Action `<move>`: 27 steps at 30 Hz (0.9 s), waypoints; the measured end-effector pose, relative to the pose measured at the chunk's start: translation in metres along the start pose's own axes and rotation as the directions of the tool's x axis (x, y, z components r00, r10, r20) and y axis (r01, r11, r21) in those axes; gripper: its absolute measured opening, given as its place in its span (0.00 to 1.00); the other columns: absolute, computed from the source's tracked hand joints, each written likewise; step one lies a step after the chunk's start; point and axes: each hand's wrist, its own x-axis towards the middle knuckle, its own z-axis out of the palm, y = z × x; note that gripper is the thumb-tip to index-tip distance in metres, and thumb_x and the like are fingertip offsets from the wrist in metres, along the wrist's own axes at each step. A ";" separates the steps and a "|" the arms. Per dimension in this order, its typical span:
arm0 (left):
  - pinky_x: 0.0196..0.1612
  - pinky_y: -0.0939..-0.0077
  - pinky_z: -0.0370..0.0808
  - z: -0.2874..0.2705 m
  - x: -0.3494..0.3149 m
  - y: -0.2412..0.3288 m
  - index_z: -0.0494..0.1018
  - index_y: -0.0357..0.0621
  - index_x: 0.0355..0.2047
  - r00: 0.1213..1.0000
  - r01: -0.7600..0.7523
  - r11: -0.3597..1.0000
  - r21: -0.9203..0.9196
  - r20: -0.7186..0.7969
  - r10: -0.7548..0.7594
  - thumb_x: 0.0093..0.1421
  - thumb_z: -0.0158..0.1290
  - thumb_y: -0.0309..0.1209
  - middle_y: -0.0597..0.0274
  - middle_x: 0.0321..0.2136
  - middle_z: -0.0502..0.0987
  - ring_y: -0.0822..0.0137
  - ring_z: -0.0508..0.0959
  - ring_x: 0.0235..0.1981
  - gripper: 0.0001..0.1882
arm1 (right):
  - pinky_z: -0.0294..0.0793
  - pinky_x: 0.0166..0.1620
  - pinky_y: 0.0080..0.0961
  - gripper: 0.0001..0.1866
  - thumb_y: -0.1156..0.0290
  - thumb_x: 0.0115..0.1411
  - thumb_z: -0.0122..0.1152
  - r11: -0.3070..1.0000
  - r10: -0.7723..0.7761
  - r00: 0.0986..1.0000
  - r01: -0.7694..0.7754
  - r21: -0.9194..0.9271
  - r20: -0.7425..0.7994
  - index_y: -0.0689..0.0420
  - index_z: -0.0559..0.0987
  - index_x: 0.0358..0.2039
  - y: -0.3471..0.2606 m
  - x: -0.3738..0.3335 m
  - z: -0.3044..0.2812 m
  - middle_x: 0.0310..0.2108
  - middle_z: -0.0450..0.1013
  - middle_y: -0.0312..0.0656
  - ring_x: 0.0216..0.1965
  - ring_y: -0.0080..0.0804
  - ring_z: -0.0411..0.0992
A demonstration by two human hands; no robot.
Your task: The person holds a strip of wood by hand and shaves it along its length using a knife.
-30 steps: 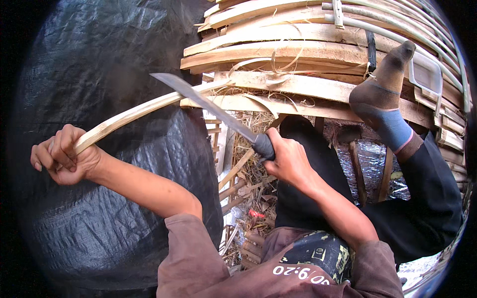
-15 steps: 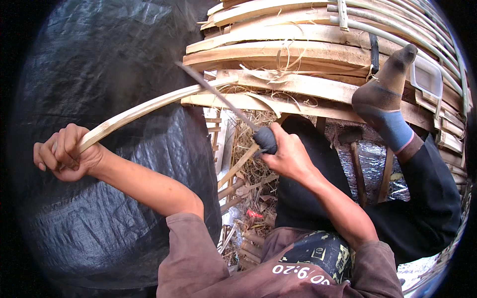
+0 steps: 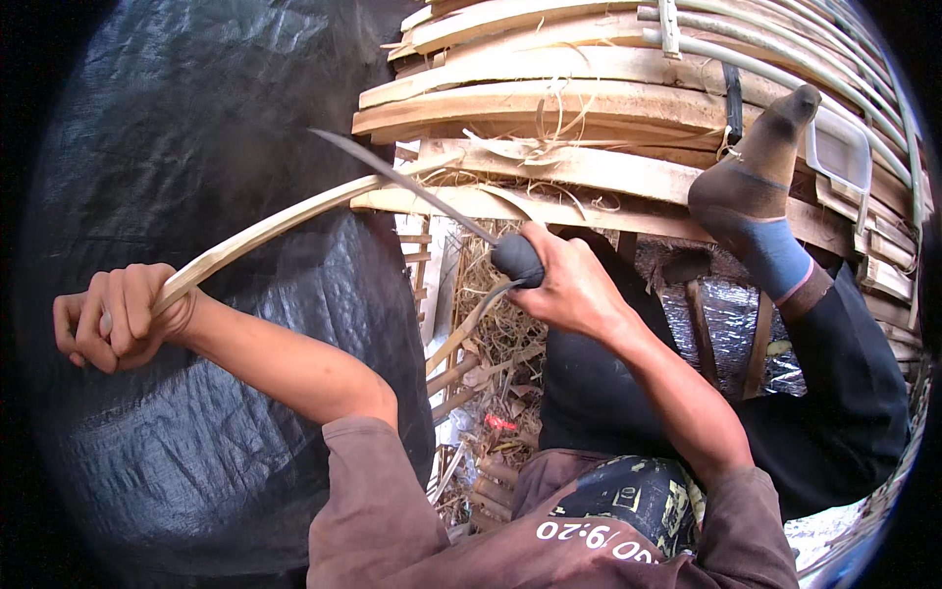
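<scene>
My left hand (image 3: pixel 123 316) is out at the far left, fingers wrapped round the near end of a long pale wooden strip (image 3: pixel 270 222). From there the strip slopes up to the right, its far end lying by the edge of the stacked slats. Closed round the dark wrapped handle of a knife (image 3: pixel 432 198) is my right hand (image 3: pixel 569 280), near the middle of the view. The knife's long narrow blade points up and left and crosses over the strip near its far end. Whether the edge bites into the wood cannot be told.
Pale wooden slats (image 3: pixel 579 103) with curled shavings lie across the far side. Black plastic sheeting (image 3: pixel 216 412) covers the left. My socked foot (image 3: pixel 751 177) rests on the slats beside a clear plastic container (image 3: pixel 837 147). Dry shavings (image 3: pixel 500 344) litter the gap below the knife.
The knife has shifted left, its blade tip reaching further over the black sheeting. My left hand has moved slightly left and down, still holding the strip.
</scene>
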 end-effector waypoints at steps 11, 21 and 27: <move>0.10 0.94 0.52 -0.020 -0.018 0.022 0.71 0.46 0.35 0.998 -0.057 0.969 -0.242 0.019 0.064 0.67 0.52 0.27 0.73 0.15 0.74 0.85 0.63 0.07 0.02 | 0.77 0.37 0.43 0.18 0.72 0.48 0.68 0.996 0.062 0.996 -0.066 -0.053 -0.070 0.58 0.74 0.40 0.011 0.005 0.015 0.27 0.78 0.56 0.32 0.55 0.80; 0.10 0.91 0.49 0.000 0.008 -0.026 0.68 0.46 0.34 0.990 -0.011 0.988 -0.156 0.135 0.033 0.67 0.52 0.30 0.73 0.13 0.71 0.86 0.59 0.07 0.06 | 0.77 0.43 0.50 0.18 0.73 0.47 0.65 0.994 0.100 0.990 -0.103 -0.034 -0.095 0.59 0.76 0.41 0.030 0.016 0.008 0.32 0.79 0.59 0.39 0.60 0.78; 0.12 0.90 0.50 0.004 0.007 -0.020 0.68 0.48 0.31 0.995 0.037 0.988 -0.150 0.098 -0.023 0.66 0.52 0.33 0.74 0.13 0.70 0.85 0.57 0.07 0.07 | 0.75 0.40 0.55 0.18 0.72 0.47 0.63 0.994 0.010 1.000 -0.012 -0.110 -0.016 0.57 0.71 0.40 -0.007 0.000 0.005 0.26 0.76 0.61 0.35 0.64 0.76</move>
